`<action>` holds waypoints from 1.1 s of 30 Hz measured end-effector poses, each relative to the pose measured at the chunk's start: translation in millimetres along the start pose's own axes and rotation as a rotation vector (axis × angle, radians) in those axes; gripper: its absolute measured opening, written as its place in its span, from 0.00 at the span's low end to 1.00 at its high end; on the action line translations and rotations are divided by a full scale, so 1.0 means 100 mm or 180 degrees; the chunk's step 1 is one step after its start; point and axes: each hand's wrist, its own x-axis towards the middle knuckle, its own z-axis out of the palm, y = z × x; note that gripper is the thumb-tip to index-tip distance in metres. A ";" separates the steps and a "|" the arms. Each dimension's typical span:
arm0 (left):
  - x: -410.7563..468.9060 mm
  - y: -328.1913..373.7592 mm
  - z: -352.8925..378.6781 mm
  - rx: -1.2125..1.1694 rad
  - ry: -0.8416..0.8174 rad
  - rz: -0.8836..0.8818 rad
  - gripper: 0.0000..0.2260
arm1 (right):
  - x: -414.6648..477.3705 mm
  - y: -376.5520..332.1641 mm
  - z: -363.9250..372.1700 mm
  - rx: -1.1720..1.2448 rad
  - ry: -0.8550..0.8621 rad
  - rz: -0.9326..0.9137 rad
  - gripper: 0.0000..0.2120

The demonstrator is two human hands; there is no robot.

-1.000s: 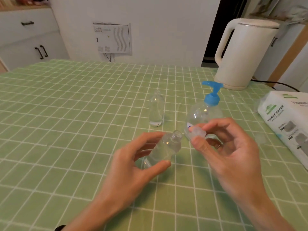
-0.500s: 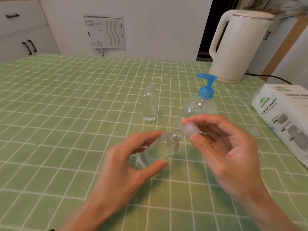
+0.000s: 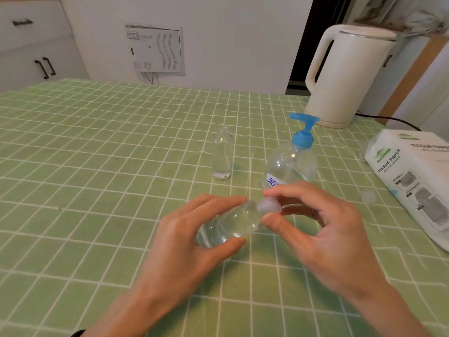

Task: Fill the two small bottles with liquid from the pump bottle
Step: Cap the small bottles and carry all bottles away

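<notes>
A person's left hand (image 3: 192, 242) grips 1 small clear bottle (image 3: 233, 222), tilted above the green checked tablecloth (image 3: 97, 166), between curled fingers and thumb, while the right hand (image 3: 315, 227) pinches a translucent cap (image 3: 268, 206) at the bottle's neck with thumb and forefinger. The 2nd small bottle (image 3: 221, 154) stands upright and uncapped farther back, near the blue-topped pump bottle (image 3: 291, 164). A white kettle (image 3: 347, 74) and a tissue pack (image 3: 413, 181) sit at right.
</notes>
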 end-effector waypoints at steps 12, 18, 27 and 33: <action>0.00 0.02 0.01 -0.0072 -0.0006 0.0004 0.25 | 0.00 -0.07 -0.07 0.0074 -0.0282 0.0171 0.22; 0.00 0.02 0.01 -0.0097 0.0011 -0.0015 0.26 | 0.00 -0.08 -0.09 0.0070 -0.0209 0.0195 0.22; 0.00 0.01 0.03 -0.0097 -0.0009 -0.0021 0.25 | -0.01 -0.09 -0.10 -0.0239 -0.0356 0.0035 0.16; 0.00 0.02 0.02 -0.0063 -0.0020 -0.0037 0.25 | -0.01 -0.11 -0.09 -0.0147 -0.0354 0.0231 0.16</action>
